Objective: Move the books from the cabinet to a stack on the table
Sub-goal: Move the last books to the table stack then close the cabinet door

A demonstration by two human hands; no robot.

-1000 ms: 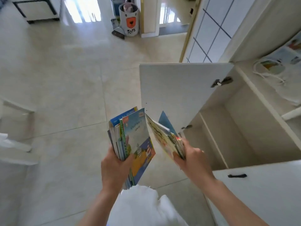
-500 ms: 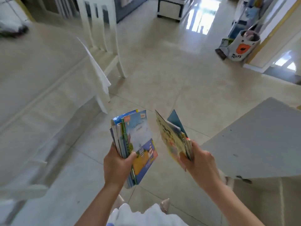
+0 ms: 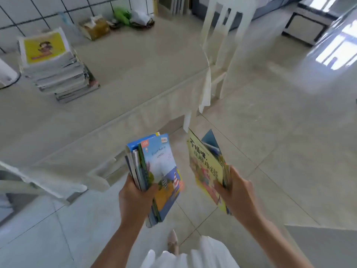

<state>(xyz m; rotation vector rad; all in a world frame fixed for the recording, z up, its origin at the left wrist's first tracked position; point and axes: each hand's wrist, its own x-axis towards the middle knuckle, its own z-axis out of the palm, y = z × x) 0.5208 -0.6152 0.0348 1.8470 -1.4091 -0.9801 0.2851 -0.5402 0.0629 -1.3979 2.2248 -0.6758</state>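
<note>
1. Since half a second ago the view has swung left: the open cabinet door has dropped to the lower right corner, and the cloth-covered counter [image 3: 135, 60] now fills the upper left.
2. On the counter's far left stands a tall stack of books [image 3: 58, 70], its top cover yellow, close to the tiled wall.
3. A white chair [image 3: 222, 45] stands at the counter's right end, on the tiled floor.
4. Over the floor just short of the counter's near edge, the left hand [image 3: 135, 198] grips a bundle of thin books [image 3: 154, 171] upright, thumb across the blue and orange front cover.
5. The right hand [image 3: 237, 192] pinches a second, smaller bundle [image 3: 206, 167], yellow cover facing left, tilted outward; the two bundles are apart.
6. Behind the stack sit a brown box and green items, too blurred to identify.
</note>
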